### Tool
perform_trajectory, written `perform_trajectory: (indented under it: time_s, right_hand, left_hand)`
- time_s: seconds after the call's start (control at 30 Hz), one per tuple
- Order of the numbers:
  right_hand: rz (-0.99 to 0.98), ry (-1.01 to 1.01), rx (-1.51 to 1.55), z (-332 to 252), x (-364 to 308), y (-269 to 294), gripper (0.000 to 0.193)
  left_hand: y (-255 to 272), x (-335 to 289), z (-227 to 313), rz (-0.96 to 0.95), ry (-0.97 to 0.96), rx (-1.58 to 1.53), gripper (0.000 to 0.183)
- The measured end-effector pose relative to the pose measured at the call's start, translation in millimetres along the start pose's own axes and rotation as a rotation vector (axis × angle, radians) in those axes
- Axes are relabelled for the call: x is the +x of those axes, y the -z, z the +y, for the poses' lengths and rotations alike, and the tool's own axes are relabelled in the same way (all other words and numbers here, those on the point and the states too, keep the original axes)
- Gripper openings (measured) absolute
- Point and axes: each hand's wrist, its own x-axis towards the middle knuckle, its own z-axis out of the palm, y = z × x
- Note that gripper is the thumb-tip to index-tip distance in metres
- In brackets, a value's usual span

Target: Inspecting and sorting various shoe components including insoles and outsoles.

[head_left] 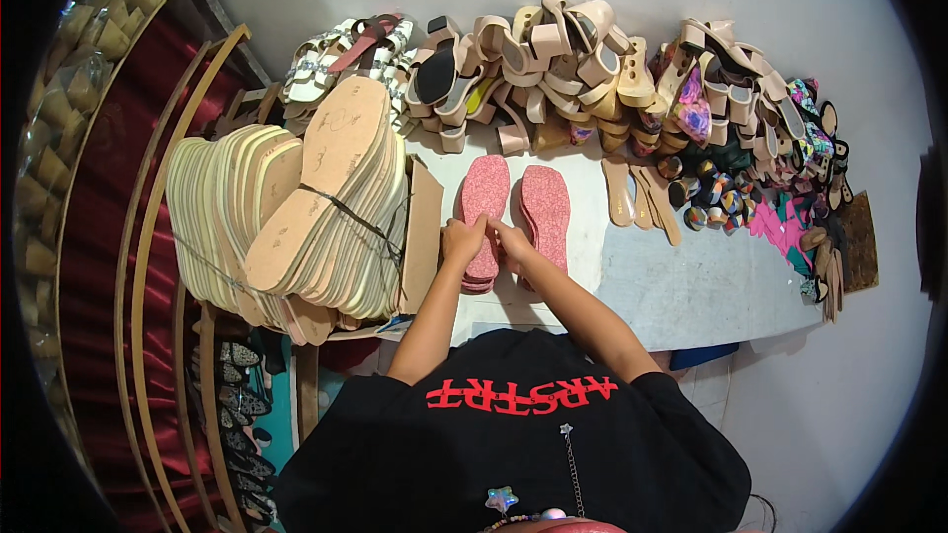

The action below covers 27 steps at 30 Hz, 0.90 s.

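Two stacks of pink patterned shoe insoles lie side by side on the white tabletop before me, the left stack (486, 181) and the right stack (546, 209). My left hand (461, 240) is closed on the left edge of the left stack, its thumb lying over the top insole. From the other side my right hand (510, 243) grips the same stack, in the gap between the two. Both thumb tips come close together on the pink surface. The undersides of my fingers are hidden.
Tied bundles of beige insoles (341, 128) stand in a cardboard box (423, 222) at left. Heeled sandals (568, 49) are heaped along the back wall. Tan soles (642, 199) and patterned heels (719, 195) lie at right. A wooden rack (138, 266) stands far left.
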Motion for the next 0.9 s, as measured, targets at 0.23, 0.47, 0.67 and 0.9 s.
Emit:
perform_trajectory:
  time_s: [0.23, 0.47, 0.67, 0.9]
  right_hand:
    - [-0.171, -0.215, 0.353, 4.9, 28.3, 9.1, 0.067]
    - [-0.276, -0.062, 0.179, -5.6, -5.7, 1.3, 0.073]
    - [-0.086, 0.312, 0.021, -27.5, -40.1, 9.3, 0.066]
    - [-0.088, 0.652, -0.113, -12.8, -53.7, 9.8, 0.054]
  left_hand:
    - [-10.3, 20.9, -10.0, -0.256, 0.149, -0.349, 0.081]
    - [-14.5, 4.8, -7.6, -0.177, 0.202, -0.575, 0.081]
    - [-14.6, -7.5, -5.6, -0.01, -0.442, -0.823, 0.065]
    - [-10.1, -24.6, -21.8, -0.173, -0.727, -0.83, 0.085]
